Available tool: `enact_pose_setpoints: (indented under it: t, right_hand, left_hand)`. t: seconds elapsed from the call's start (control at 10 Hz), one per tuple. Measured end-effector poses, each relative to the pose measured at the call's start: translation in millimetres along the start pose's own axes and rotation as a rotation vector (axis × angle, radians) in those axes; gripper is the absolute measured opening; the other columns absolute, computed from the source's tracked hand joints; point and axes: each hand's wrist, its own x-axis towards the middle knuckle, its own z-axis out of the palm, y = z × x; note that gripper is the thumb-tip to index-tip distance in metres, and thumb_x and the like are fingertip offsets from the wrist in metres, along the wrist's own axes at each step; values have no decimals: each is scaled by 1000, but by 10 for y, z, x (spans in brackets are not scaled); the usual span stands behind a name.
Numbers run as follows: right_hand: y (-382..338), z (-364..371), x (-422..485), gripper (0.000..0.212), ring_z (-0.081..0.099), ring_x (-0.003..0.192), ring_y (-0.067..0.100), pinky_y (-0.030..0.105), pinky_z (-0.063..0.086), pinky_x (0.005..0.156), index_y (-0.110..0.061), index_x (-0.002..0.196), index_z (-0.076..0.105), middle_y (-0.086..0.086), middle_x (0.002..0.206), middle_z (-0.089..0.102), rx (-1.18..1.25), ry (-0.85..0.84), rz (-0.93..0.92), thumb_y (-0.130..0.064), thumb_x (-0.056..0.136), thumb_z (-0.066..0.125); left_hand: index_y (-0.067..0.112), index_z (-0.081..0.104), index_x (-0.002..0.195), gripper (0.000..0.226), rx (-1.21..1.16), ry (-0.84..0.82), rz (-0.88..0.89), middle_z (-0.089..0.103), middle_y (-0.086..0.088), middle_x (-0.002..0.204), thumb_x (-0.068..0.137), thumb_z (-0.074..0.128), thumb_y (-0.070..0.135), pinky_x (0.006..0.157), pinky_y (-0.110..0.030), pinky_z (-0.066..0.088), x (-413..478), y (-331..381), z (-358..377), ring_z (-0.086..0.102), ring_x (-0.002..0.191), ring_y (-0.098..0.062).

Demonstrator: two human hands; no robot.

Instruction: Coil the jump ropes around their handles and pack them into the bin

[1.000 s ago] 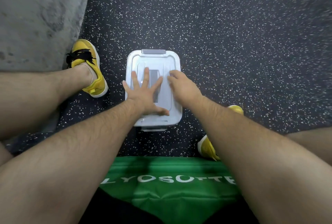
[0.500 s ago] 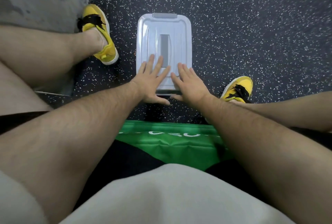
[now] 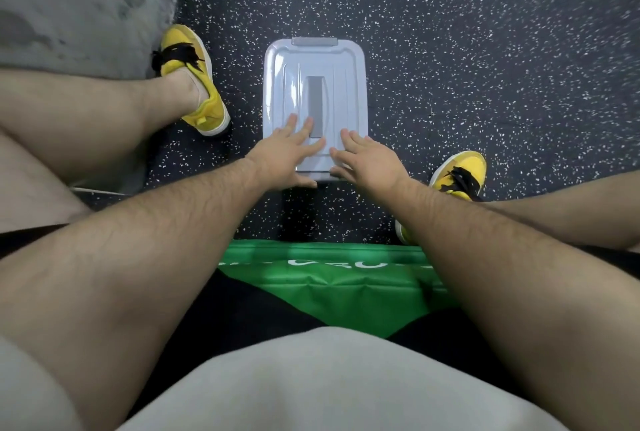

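Observation:
A pale grey plastic bin (image 3: pixel 313 67) stands on the speckled floor between my feet, its lid on, with a grey handle recess down the middle and a latch at the far end. My left hand (image 3: pixel 282 157) lies over the near left part of the lid with fingers spread and straight. My right hand (image 3: pixel 369 159) lies over the near right part, fingers also straight. Both hands cover the near edge of the bin. No jump rope is in view.
My yellow shoes with black laces flank the bin, the left shoe (image 3: pixel 194 81) beside it and the right shoe (image 3: pixel 457 172) nearer. A grey mat (image 3: pixel 76 5) fills the far left. A green padded seat edge (image 3: pixel 332 278) lies below me.
A second ago my hands lay flat on the middle of the lid. They have since slid back to its near end, and the camera has pulled back.

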Motion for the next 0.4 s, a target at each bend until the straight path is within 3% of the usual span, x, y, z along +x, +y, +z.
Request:
enact_pose_setpoints:
  t: [0.3,0.4]
  right_hand:
    - [-7,-35,12,51,28,147,32,44,30,117,-16,146,45,21,160,24,-24,-1,-5,-45,105,38]
    - [-49,-58,18,47,34,142,34,43,41,109,-16,138,50,21,157,30,-66,1,1,-46,104,39]
  left_hand:
    - [40,9,160,95,-30,4,-31,-11,1,170,84,52,77,118,-52,34,-44,1,-61,-9,156,-30]
    - [38,30,156,82,-68,61,-69,11,1,170,87,46,79,114,-51,41,-53,55,-184,9,156,-27]
